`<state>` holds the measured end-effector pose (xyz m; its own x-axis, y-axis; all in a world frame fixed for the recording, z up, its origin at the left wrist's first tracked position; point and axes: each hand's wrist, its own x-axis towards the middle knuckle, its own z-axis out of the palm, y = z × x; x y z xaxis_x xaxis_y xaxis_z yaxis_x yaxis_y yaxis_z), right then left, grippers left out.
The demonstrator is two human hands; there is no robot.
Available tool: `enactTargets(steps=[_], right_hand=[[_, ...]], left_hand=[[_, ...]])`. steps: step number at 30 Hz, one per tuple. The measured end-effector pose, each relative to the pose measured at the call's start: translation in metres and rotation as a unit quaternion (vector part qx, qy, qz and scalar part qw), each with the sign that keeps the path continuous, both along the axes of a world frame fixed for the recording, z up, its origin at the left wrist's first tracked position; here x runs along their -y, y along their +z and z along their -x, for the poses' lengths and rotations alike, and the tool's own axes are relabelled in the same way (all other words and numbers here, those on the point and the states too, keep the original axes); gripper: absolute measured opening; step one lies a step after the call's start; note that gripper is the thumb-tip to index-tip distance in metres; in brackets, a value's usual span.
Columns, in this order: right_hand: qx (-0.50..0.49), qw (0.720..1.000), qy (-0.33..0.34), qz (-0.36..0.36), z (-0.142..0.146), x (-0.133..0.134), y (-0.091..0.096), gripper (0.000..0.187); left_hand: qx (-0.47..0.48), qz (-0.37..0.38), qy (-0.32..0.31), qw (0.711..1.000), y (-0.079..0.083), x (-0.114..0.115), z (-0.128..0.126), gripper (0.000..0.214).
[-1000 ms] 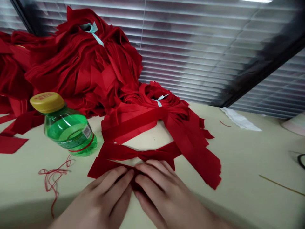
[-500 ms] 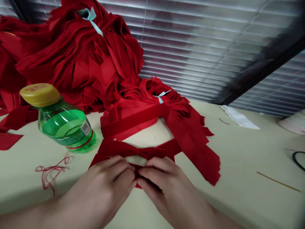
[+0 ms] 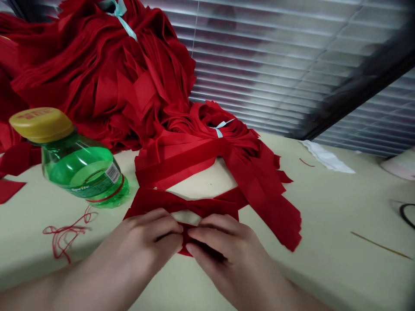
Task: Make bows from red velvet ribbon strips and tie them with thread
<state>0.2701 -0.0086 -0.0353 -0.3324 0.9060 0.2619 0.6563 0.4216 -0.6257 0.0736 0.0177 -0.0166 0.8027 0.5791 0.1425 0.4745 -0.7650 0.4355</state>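
Note:
Between my hands, low over the pale table, is a small strip of red fabric (image 3: 186, 236), mostly covered by my fingers. My left hand (image 3: 147, 239) is closed on its left part, fingers curled and thumb pressed in. From the right, my right hand (image 3: 223, 244) pinches the same strip, fingertips close to those of the left. Just behind my knuckles lies a red fabric bow (image 3: 188, 205), gathered at its middle. Farther back, a tied bundle of red fabric strips (image 3: 223, 129) spreads loose ends toward the right.
A green bottle with a yellow cap (image 3: 84, 168) stands at the left. Tangled red thread (image 3: 65, 239) lies in front of it. A large red fabric heap (image 3: 110, 77) rises behind, against blinds (image 3: 275, 65). Right are a white scrap (image 3: 327, 157) and a thin brown strip (image 3: 379, 245).
The view has shifted slightly, with the bottle and heap appearing farther left. My fingertips are a little farther apart, showing more of the red strip between them.

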Motion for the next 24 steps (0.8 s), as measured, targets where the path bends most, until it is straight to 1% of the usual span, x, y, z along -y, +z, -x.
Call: enactTargets(steps=[3, 8, 14, 16, 19, 21, 24], right_hand=[[-0.014, 1.000, 0.002, -0.002, 0.0001, -0.0013, -0.0010, 0.014], [0.010, 1.000, 0.001, -0.007, 0.0007, 0.0007, -0.0031, 0.016], [0.018, 0.999, 0.016, -0.038, 0.0003, 0.0024, -0.0018, 0.016], [0.019, 0.999, 0.018, -0.031, 0.0008, 0.0011, -0.0011, 0.016], [0.021, 1.000, 0.021, 0.003, 0.0013, -0.0014, -0.0004, 0.015], [0.025, 0.999, 0.024, 0.019, 0.0013, -0.0027, 0.0003, 0.016], [0.038, 0.999, 0.029, 0.023, 0.0013, -0.0034, 0.0020, 0.016]], left_hand=[[-0.004, 0.012, 0.006, 1.000, -0.0031, 0.0002, 0.0007, 0.022], [-0.018, 0.020, 0.013, 1.000, -0.0027, -0.0013, -0.0012, 0.020], [-0.014, -0.008, 0.018, 1.000, 0.0015, 0.0017, -0.0022, 0.022], [-0.006, -0.014, 0.029, 0.999, 0.0000, 0.0039, -0.0019, 0.023], [-0.002, -0.003, 0.049, 0.999, -0.0029, 0.0054, -0.0021, 0.029], [-0.013, 0.008, 0.052, 0.999, -0.0037, 0.0046, -0.0030, 0.030], [-0.045, 0.003, 0.046, 0.998, -0.0030, 0.0019, -0.0050, 0.028]])
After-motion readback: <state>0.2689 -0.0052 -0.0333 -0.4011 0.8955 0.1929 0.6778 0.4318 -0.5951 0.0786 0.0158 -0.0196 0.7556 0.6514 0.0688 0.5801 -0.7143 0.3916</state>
